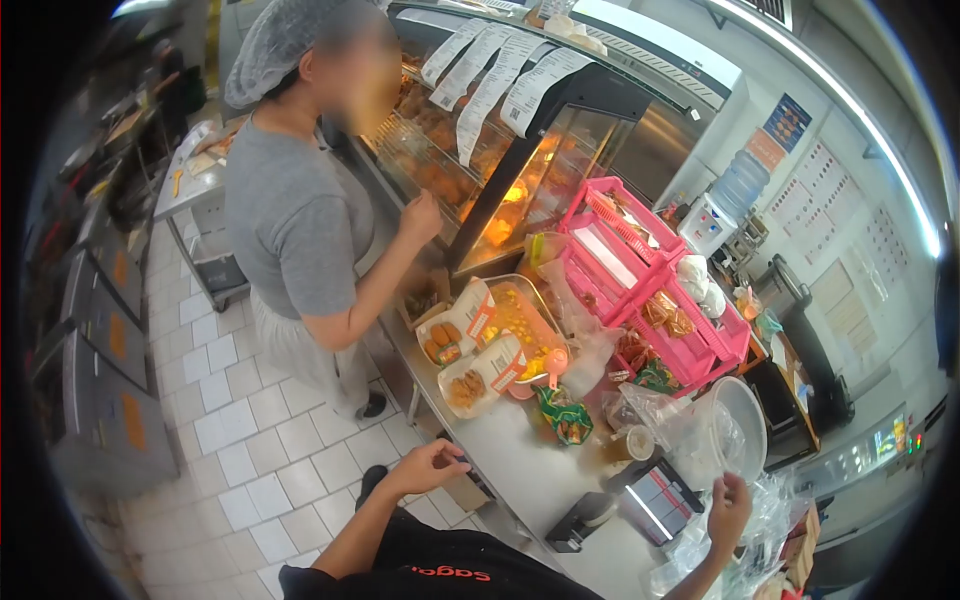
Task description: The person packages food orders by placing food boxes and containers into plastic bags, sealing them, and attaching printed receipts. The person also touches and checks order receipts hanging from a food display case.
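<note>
My left hand (430, 468) is over the front edge of the steel counter (530, 480), fingers curled in and thumb near them; a small dark spot shows at the fingertips. Its nearest food is an open carton (483, 378) of fried pieces, with a second open carton (448, 335) of breaded pieces behind. My right hand (730, 508) is closed, beside clear plastic bags (715, 560) and below a clear round tub (738, 430). Whether it grips a bag cannot be made out. A touchscreen device (660, 502) and a black device (582, 522) stand between my hands.
A co-worker in a hairnet (290, 50) stands at left by a heated display case (500, 190). A tray of yellow corn (515, 310) holds a pink scoop (556, 365). Nearby are a green packet (566, 414), a clear cup (638, 443) and stacked pink baskets (600, 270).
</note>
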Motion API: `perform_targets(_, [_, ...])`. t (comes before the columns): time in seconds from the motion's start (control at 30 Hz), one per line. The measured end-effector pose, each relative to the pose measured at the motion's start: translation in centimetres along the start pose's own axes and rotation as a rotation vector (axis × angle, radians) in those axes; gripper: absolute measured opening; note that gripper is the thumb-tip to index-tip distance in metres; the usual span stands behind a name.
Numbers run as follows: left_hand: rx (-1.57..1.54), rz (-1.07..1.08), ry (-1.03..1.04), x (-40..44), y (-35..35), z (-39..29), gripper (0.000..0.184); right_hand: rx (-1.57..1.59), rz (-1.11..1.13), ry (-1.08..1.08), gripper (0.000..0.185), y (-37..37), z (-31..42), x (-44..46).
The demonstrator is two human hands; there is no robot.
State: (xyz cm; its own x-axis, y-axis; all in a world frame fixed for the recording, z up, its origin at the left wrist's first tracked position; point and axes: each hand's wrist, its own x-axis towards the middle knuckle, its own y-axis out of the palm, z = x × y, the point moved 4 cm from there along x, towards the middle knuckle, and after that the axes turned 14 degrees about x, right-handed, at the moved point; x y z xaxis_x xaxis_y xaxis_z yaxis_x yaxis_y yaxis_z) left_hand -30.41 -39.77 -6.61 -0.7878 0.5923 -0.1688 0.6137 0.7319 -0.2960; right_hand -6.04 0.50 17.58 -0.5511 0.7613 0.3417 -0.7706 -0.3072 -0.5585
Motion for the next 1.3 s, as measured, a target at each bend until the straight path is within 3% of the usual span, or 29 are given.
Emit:
perform_targets(0.1, [0.051,0.045,0.018,2.0,-2.6,0.6,0.043,0.165,0.138,-0.103,0.019,8.2,7.7,-1.7])
perform_targets(0.13, [0.078,0.064,0.015,2.8,-4.0,0.6,0.042,0.267,0.18,-0.023,0.019,11.3,9.6,-2.5])
perform_targets(0.17, [0.102,0.076,0.015,3.7,-5.5,0.6,0.041,0.092,0.265,-0.173,0.018,13.8,11.5,-2.9])
perform_targets(0.3, [0.088,0.118,0.018,4.3,-11.2,2.5,0.044,0.186,0.423,-0.184,0.018,24.2,16.7,-4.6])
perform_targets(0.53, [0.163,0.258,-0.131,4.0,-16.7,10.2,0.046,0.241,0.49,-0.116,0.015,31.1,24.4,-4.9])
perform_targets(0.63, [0.139,0.26,-0.112,4.8,-17.2,12.3,0.041,0.197,0.418,-0.097,0.013,32.6,24.1,-5.0])
perform_targets(0.73, [0.038,0.231,-0.122,6.1,-17.6,13.3,0.038,0.127,0.431,0.057,0.017,34.1,21.9,-5.7])
perform_targets(0.93, [-0.263,0.01,-0.216,11.1,-18.1,12.8,0.042,-0.267,0.78,0.337,0.04,37.3,11.7,-9.2])
perform_targets(1.0, [-0.315,-0.073,-0.298,12.9,-18.4,12.5,0.048,-0.246,0.771,0.368,0.052,39.2,6.1,-11.0])
perform_targets(1.03, [-0.375,-0.118,-0.29,14.1,-18.4,12.7,0.052,-0.234,0.768,0.385,0.059,39.8,4.5,-11.7])
perform_targets(1.17, [-0.478,-0.334,-0.293,17.9,-19.8,11.5,0.067,0.328,0.613,0.738,0.086,43.2,3.9,-13.1])
perform_targets(1.3, [-0.388,-0.36,-0.402,20.7,-21.0,9.0,0.073,0.495,0.514,0.715,0.084,45.3,3.4,-12.3])
